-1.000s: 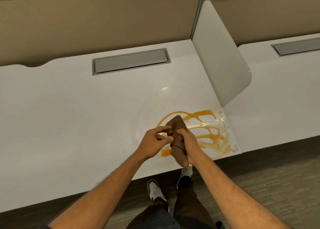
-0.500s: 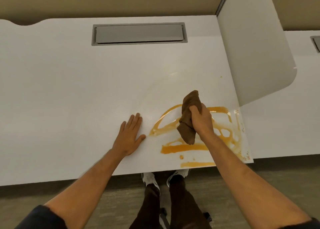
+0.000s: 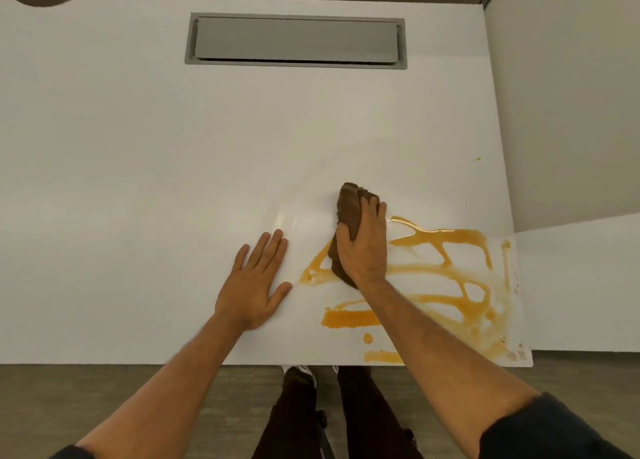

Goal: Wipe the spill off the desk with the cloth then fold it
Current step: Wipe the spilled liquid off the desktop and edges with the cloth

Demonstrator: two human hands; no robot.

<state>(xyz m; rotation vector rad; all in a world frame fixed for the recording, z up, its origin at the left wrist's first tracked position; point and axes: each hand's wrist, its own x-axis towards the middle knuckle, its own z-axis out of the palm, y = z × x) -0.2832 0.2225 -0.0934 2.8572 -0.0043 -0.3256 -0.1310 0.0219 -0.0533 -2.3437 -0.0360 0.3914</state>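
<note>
An orange spill [image 3: 446, 278] runs in loops and streaks over the front right part of the white desk [image 3: 138, 181]. A bunched brown cloth [image 3: 349, 209] lies on the spill's left end. My right hand [image 3: 363, 247] grips the cloth and presses it onto the desk; most of the cloth is hidden under the palm. My left hand [image 3: 254, 285] rests flat on the desk, fingers straight, just left of the spill and apart from the cloth.
A grey cable hatch [image 3: 296, 41] is set into the desk's back. A white divider panel [image 3: 568, 112] rises along the right edge. The desk's front edge runs just below the spill, with floor and my shoes [image 3: 304, 372] beneath.
My left hand let go of the cloth and settled flat on the desk. My right hand brought the cloth down from above the spill onto its left end.
</note>
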